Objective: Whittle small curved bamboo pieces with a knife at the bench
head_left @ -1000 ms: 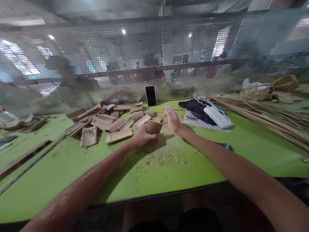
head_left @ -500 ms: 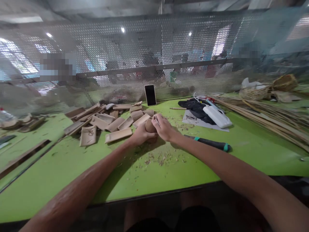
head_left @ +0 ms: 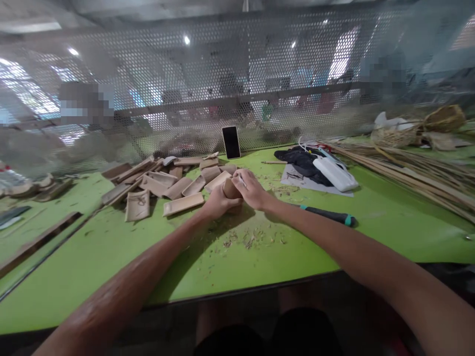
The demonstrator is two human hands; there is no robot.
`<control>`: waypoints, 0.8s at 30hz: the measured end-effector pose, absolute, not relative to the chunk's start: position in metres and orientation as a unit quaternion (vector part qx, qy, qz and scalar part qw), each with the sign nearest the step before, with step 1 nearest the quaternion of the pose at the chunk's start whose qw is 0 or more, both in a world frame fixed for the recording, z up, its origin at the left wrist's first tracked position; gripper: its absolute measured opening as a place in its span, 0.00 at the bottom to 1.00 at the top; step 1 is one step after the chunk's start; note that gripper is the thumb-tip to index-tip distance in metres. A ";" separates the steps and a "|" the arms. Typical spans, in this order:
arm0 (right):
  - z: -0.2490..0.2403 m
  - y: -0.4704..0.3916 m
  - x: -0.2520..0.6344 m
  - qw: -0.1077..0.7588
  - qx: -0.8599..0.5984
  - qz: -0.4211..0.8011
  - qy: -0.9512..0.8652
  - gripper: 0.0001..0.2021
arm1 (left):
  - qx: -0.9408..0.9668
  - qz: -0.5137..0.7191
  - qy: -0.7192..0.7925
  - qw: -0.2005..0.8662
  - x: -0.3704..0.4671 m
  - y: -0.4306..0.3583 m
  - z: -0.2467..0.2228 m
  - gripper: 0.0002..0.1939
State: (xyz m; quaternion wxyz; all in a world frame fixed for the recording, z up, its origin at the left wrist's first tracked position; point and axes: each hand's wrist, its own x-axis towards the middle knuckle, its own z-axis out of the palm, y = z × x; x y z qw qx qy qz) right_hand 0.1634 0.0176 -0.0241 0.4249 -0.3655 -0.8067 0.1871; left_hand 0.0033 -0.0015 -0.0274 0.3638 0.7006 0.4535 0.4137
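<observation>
Brown piece [head_left: 230, 190] partly hidden by left grip [head_left: 216, 201] and right grip [head_left: 251, 191].

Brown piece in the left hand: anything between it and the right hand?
Nothing visible. The left hand holds the brown piece; the right hand, gripping a slim pale object, is at the piece's edge, exact contact hidden. The black handle lies beyond the right forearm.

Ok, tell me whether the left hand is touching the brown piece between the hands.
Touching: the head view shows the left hand gripping the brown piece around its left side, without a gap.
</observation>
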 end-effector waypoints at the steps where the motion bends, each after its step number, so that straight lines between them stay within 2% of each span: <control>1: -0.024 0.019 0.165 0.418 -0.372 0.198 -0.805 0.13 | 0.700 0.414 0.461 0.356 0.003 -0.002 -0.027 0.22; 8: -0.021 0.026 0.168 0.417 -0.331 0.226 -0.816 0.20 | 0.702 0.417 0.457 0.353 0.005 -0.004 -0.025 0.20; 13: -0.021 0.028 0.170 0.394 -0.333 0.276 -0.811 0.23 | 0.692 0.400 0.477 0.366 0.005 -0.006 -0.022 0.23; 16: -0.021 0.028 0.171 0.409 -0.322 0.281 -0.807 0.22 | 0.688 0.389 0.465 0.400 0.004 -0.007 -0.023 0.22; 20: -0.020 0.029 0.173 0.398 -0.323 0.321 -0.796 0.23 | 0.701 0.399 0.476 0.350 0.003 -0.005 -0.024 0.24; 24: -0.016 0.026 0.171 0.415 -0.307 0.316 -0.796 0.21 | 0.695 0.402 0.473 0.363 0.002 -0.004 -0.026 0.24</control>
